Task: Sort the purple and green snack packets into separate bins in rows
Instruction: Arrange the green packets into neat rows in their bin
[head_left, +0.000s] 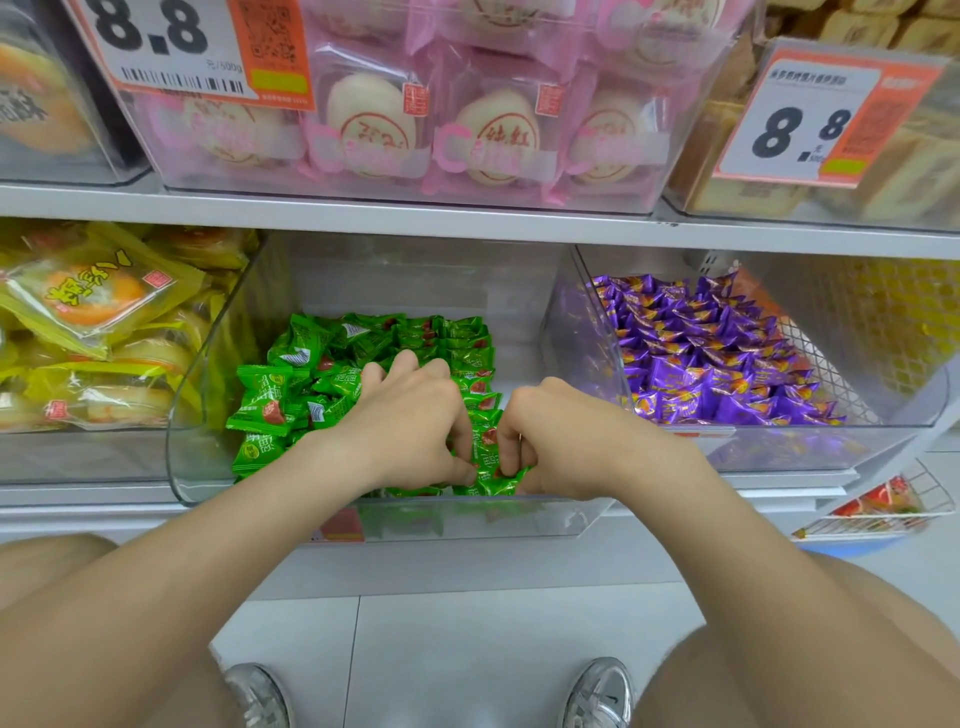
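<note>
Foil-wrapped, the green packets (291, 395) look light, crinkly and slippery, best pinched by a crimped end. Glossy, with a red mark, they lie partly in rows in the clear bin (545, 519) at the frame's centre. The left hand (410, 415) and right hand (550, 436) each pinch packets at its front edge. The purple packets (701, 364) fill the neighbouring bin (883, 415), right.

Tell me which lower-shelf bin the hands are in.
The middle bin, holding green packets: left hand and right hand both grip packets there. The purple-packet bin beside it is untouched.
</note>
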